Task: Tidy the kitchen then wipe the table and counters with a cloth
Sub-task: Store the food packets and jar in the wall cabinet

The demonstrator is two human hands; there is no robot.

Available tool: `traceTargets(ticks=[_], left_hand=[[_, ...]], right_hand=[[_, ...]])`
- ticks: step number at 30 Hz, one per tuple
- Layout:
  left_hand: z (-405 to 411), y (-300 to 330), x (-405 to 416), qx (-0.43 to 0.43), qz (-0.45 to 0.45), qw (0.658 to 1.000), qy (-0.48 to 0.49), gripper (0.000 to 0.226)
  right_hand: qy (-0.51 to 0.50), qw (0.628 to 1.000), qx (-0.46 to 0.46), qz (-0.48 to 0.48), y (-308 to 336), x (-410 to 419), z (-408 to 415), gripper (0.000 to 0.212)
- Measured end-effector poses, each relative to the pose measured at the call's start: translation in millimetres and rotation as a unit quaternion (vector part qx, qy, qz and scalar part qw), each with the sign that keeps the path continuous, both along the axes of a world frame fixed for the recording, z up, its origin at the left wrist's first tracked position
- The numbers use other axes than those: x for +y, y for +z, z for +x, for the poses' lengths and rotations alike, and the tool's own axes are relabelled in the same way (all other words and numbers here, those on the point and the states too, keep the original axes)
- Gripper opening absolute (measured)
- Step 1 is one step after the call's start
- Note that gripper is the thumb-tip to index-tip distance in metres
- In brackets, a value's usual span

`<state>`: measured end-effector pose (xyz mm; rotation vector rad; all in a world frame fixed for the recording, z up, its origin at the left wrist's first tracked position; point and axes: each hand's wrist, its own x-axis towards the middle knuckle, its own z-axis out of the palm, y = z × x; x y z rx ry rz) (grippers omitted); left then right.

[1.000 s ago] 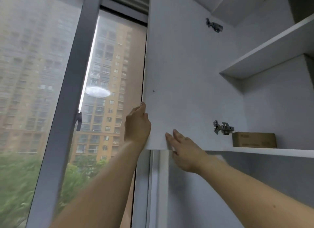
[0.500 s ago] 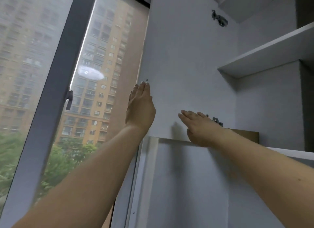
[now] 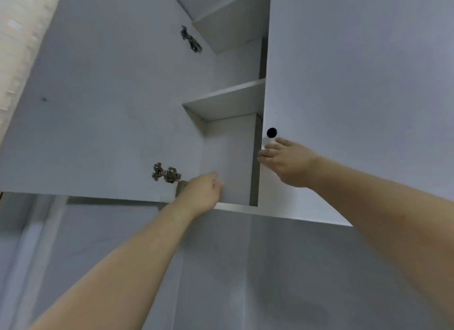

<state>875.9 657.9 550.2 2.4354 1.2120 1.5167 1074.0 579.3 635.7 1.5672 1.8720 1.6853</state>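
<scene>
A grey wall cabinet is in front of me, its left door (image 3: 98, 108) swung wide and its right door (image 3: 356, 84) shut or nearly so. My left hand (image 3: 202, 193) reaches onto the cabinet's bottom shelf (image 3: 235, 208) and covers most of a small brown box (image 3: 180, 189); its fingers are hidden, so its hold is unclear. My right hand (image 3: 287, 161) rests with straight fingers on the right door's left edge, just below a black knob (image 3: 271, 132).
Inside the cabinet a middle shelf (image 3: 228, 98) shows from below. Two metal hinges (image 3: 165, 173) (image 3: 191, 41) sit on the open left door. A grey wall panel (image 3: 245, 268) runs under the cabinet, and a pale building shows at the far left.
My view has swung right, away from the window. My left hand left the open door's edge and reached in over the box. My right hand moved up to the right door's edge.
</scene>
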Motion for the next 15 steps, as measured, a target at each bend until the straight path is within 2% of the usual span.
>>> traceTargets(ticks=[3,5,10,13,15], left_hand=[[50.3,-11.3,8.3,0.027,-0.039,0.995,-0.088,0.026],[79.2,-14.8,16.9,0.006,-0.057,0.989,-0.137,0.029],[111.6,-15.6,35.8,-0.159,-0.081,0.968,-0.175,0.03],[109.5,-12.4,40.0,-0.19,-0.114,0.951,-0.215,0.027],[102.4,-12.7,38.9,-0.212,-0.129,0.939,-0.239,0.016]], right_hand=[[-0.049,0.999,-0.021,-0.01,-0.4,-2.8,16.5,0.054],[-0.058,0.998,-0.023,-0.006,-1.6,1.8,20.8,0.055],[-0.042,0.999,-0.002,0.027,-9.6,12.8,20.1,0.058],[-0.04,0.998,0.025,0.049,-13.0,8.0,24.3,0.059],[-0.039,0.995,0.057,0.067,-13.5,-1.3,25.0,0.056]])
